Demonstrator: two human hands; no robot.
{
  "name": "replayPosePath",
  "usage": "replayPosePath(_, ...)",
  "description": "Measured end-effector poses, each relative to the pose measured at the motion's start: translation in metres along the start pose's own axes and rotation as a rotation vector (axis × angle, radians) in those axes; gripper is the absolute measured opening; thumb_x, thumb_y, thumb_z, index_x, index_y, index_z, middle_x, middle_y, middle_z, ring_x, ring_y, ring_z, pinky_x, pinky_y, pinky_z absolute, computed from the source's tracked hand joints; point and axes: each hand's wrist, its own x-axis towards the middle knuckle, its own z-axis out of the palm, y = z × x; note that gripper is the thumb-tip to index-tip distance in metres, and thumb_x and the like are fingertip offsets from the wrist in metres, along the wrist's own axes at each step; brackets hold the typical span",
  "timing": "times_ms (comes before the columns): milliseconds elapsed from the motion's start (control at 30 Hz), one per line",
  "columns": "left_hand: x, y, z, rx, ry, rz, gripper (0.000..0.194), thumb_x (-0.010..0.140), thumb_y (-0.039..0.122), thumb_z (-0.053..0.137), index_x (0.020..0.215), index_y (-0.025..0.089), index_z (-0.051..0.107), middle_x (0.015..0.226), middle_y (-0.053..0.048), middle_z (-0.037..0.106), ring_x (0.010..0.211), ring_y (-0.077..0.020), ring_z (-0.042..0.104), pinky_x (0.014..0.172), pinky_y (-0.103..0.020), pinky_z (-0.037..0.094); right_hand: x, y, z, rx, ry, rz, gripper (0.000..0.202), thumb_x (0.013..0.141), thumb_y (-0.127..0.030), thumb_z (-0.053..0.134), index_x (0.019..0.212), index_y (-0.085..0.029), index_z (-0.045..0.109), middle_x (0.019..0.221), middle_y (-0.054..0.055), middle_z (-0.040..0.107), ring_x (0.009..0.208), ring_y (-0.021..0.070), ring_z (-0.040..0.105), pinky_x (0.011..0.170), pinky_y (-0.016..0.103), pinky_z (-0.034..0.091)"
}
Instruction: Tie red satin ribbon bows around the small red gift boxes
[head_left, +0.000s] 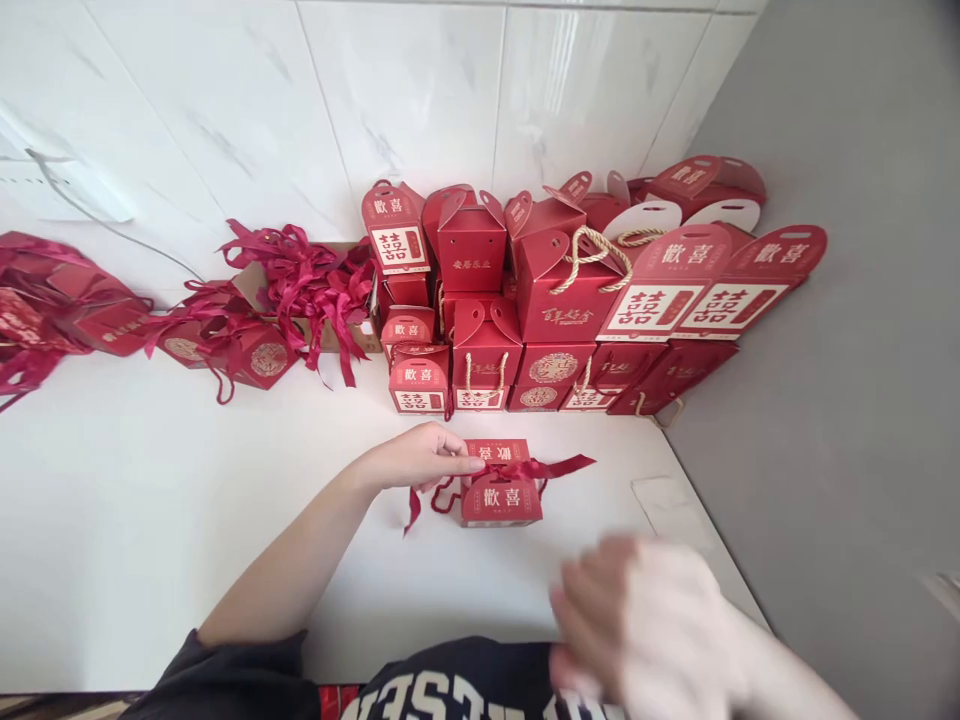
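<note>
A small red gift box [501,508] with white characters sits on the white table in front of me. Across its top lies a dark red ribbon [562,467], one tail stretching to the right and another hanging at the left. My left hand [429,455] pinches the ribbon at the box's upper left, thumb and fingers together. A dark red cord loop [445,497] sticks out on the box's left side. Apart from the box, nearer my body at the lower right, is my right hand [637,620], smeared by motion, so its fingers cannot be made out.
Stacked red gift boxes [559,310], some with rope handles, stand against the tiled wall. Left of them, a cardboard box [351,338] holds a heap of red ribbons [307,285]. More ribboned boxes [97,310] sit at the far left. A grey panel [847,400] borders the right.
</note>
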Motion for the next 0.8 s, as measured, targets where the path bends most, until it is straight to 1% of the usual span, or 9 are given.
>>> replayPosePath(33,0.001,0.0,0.0,-0.001,0.006,-0.005,0.045,0.077,0.06,0.063,0.07,0.015,0.062,0.045,0.004,0.046,0.039,-0.007,0.04,0.038,-0.019,0.028,0.022,0.011,-0.005,-0.048,0.091,-0.061,0.026,0.09,-0.047,0.057,0.076,-0.026,0.064,0.078,0.007,0.067,0.077,0.023,0.061,0.074,0.037,0.048)
replayPosePath(67,0.001,0.0,0.001,-0.002,0.01,-0.014,0.044,0.077,0.059,0.064,0.072,0.015,0.063,0.047,0.004,0.047,0.038,-0.0068,0.04,0.036,-0.019,0.028,0.043,0.023,-0.01,-0.105,0.193,-0.023,0.029,0.093,-0.046,0.05,0.08,-0.024,0.062,0.083,0.009,0.066,0.08,0.0244,0.059,0.076,0.039,0.045)
replayPosePath(100,0.002,0.0,0.001,-0.002,0.004,-0.027,0.043,0.077,0.059,0.064,0.074,0.016,0.064,0.047,0.004,0.048,0.038,-0.007,0.041,0.036,-0.019,0.028,0.06,0.035,-0.013,-0.138,0.254,0.093,0.032,0.097,-0.044,0.042,0.085,-0.022,0.06,0.087,0.009,0.065,0.083,0.0241,0.058,0.078,0.039,0.044)
replayPosePath(167,0.003,-0.001,0.001,-0.015,-0.016,-0.041,0.042,0.077,0.058,0.064,0.077,0.016,0.065,0.048,0.003,0.052,0.039,-0.0077,0.044,0.037,-0.019,0.032,0.08,0.057,-0.015,-0.095,0.191,0.303,0.042,0.1,-0.05,0.029,0.081,-0.021,0.054,0.078,0.006,0.06,0.072,0.0199,0.053,0.069,0.034,0.041)
replayPosePath(200,0.003,-0.002,0.001,-0.032,-0.03,-0.038,0.041,0.078,0.057,0.064,0.076,0.016,0.065,0.049,0.003,0.054,0.04,-0.0081,0.047,0.039,-0.019,0.035,0.084,0.066,-0.014,-0.043,0.124,0.377,0.044,0.099,-0.053,0.03,0.078,-0.021,0.051,0.074,0.003,0.057,0.068,0.0181,0.051,0.067,0.032,0.04)
replayPosePath(300,0.004,-0.001,0.001,-0.095,-0.063,-0.021,0.039,0.078,0.053,0.066,0.073,0.015,0.061,0.056,0.0,0.061,0.046,-0.0093,0.056,0.047,-0.02,0.043,0.082,0.082,-0.013,0.156,0.018,0.462,0.049,0.096,-0.061,0.032,0.07,-0.02,0.044,0.065,-0.002,0.046,0.061,0.0135,0.042,0.06,0.027,0.034)
replayPosePath(433,0.004,0.004,0.002,-0.094,-0.055,-0.038,0.038,0.08,0.052,0.064,0.072,0.014,0.061,0.06,-0.001,0.062,0.047,-0.0097,0.058,0.047,-0.02,0.042,0.076,0.083,-0.016,0.344,-0.041,0.419,0.047,0.093,-0.059,0.044,0.069,-0.019,0.044,0.065,-0.004,0.039,0.059,0.0105,0.036,0.057,0.025,0.029)
replayPosePath(633,0.004,0.004,0.002,-0.049,-0.036,-0.032,0.037,0.081,0.048,0.064,0.068,0.014,0.06,0.057,0.0,0.061,0.047,-0.0091,0.055,0.045,-0.019,0.038,0.076,0.079,-0.011,0.534,-0.135,0.41,0.04,0.086,-0.053,0.06,0.07,-0.017,0.053,0.064,-0.001,0.056,0.059,0.0126,0.053,0.059,0.026,0.043)
replayPosePath(800,0.005,0.0,0.0,0.013,-0.04,0.021,0.036,0.082,0.047,0.062,0.066,0.015,0.059,0.057,0.0,0.062,0.048,-0.0084,0.053,0.047,-0.02,0.039,0.073,0.079,-0.006,0.586,-0.101,0.397,0.039,0.088,-0.05,0.059,0.067,-0.018,0.052,0.062,0.0,0.057,0.058,0.0126,0.057,0.058,0.026,0.047)
